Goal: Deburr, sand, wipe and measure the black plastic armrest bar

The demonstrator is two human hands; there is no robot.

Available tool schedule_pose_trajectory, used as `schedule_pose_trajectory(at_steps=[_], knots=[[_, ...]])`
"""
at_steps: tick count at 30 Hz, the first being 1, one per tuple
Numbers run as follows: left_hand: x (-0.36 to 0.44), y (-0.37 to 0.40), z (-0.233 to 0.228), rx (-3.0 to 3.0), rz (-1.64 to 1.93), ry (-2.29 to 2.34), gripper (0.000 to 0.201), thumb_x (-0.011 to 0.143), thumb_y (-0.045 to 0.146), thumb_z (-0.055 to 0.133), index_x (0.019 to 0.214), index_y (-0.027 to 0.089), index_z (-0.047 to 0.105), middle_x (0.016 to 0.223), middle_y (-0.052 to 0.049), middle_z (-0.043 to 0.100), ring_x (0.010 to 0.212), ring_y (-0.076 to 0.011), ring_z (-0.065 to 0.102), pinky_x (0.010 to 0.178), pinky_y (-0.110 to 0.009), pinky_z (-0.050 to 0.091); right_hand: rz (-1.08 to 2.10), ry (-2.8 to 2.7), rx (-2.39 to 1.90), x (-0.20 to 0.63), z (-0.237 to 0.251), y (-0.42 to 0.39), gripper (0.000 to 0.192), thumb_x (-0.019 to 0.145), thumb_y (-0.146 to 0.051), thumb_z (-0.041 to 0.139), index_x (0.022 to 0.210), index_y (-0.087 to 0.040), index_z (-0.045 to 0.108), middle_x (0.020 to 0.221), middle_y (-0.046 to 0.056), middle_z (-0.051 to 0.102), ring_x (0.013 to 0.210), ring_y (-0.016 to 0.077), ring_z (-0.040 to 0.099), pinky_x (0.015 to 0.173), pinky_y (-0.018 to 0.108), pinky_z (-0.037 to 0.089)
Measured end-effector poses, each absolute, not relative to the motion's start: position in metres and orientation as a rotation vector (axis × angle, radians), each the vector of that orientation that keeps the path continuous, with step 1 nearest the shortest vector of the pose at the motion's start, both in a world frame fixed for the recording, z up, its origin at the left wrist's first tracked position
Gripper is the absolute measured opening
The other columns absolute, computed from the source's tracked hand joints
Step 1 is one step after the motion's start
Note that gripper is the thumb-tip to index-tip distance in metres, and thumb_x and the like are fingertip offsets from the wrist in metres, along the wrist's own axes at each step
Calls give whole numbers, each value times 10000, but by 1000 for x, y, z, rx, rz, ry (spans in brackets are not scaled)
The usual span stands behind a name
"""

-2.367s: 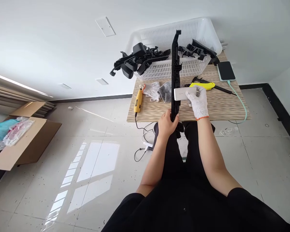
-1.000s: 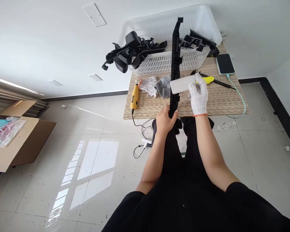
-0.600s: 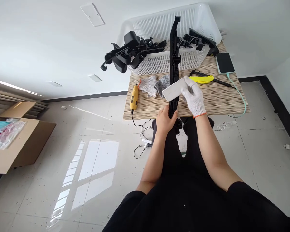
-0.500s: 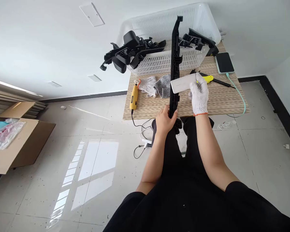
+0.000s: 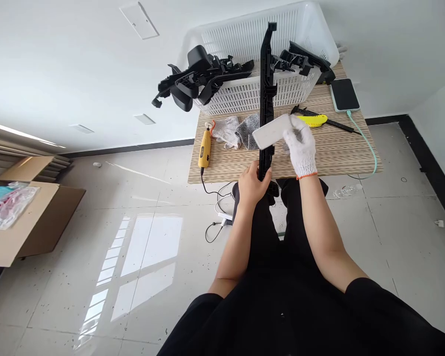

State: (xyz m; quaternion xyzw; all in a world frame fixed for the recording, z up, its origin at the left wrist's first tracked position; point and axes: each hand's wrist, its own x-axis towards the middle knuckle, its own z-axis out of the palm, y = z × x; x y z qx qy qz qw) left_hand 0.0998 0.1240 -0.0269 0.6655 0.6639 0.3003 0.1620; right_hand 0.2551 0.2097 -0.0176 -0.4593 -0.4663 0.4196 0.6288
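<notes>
My left hand [image 5: 253, 184], bare, is wrapped round the lower end of a long black plastic trim strip [image 5: 267, 91]. The strip stands away from me across the table, its far end passing over the basket. In my right hand [image 5: 301, 144], in a white knit glove with an orange cuff, is a flat white rectangular slab [image 5: 270, 131] with rounded corners. The slab crosses in front of the strip at a slant; whether they touch I cannot tell. Just beyond my right hand lie a yellow notched handle [image 5: 315, 120], partly hidden, and a black caliper [image 5: 340, 125].
A white plastic basket [image 5: 222, 97] holds black plastic parts [image 5: 193, 79] jutting over its rim. On the striped table [image 5: 230, 165] lie a yellow rotary tool [image 5: 204, 149], gloves [image 5: 227, 131], a grey cloth [image 5: 247, 130] and a phone [image 5: 344, 95] on a cable. An open carton [image 5: 40, 217] stands left.
My right hand has shifted slightly left and toward me, and the white slab has moved left and tilted more. My left hand still grips the strip, whose far end leans slightly left.
</notes>
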Motion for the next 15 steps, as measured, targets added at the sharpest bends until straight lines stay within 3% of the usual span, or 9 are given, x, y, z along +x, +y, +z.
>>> schedule_pose_trajectory(at_steps=[4, 7, 11, 15], knots=[[100, 124, -28, 1911, 860, 1893, 314, 926, 491, 555, 1104, 235, 593, 817, -27, 654, 794, -213, 633, 651, -298, 384, 1072, -1120, -1065, 255, -15, 207, 551, 796, -522, 738, 1280, -275, 645, 854, 4, 657, 533, 87, 540, 403, 213, 470], [100, 124, -27, 1902, 858, 1896, 305, 926, 490, 558, 1093, 237, 594, 812, -27, 652, 789, -212, 634, 652, -299, 389, 1176, -1178, -1028, 255, -14, 206, 538, 791, -532, 737, 1254, -275, 646, 860, -1, 666, 519, 68, 526, 390, 186, 437], [100, 124, -26, 1904, 852, 1878, 300, 926, 500, 560, 1077, 242, 596, 813, -24, 656, 802, -215, 638, 644, -298, 382, 1076, -936, -1044, 259, -14, 211, 486, 783, -483, 739, 1196, -253, 624, 860, -5, 628, 526, 56, 506, 406, 188, 417], [99, 124, -25, 1896, 859, 1873, 292, 926, 493, 563, 1074, 244, 597, 808, -22, 652, 796, -210, 634, 645, -293, 384, 1156, -937, -1143, 260, -11, 213, 347, 777, -503, 746, 966, -235, 633, 692, -35, 524, 509, 61, 480, 406, 186, 404]])
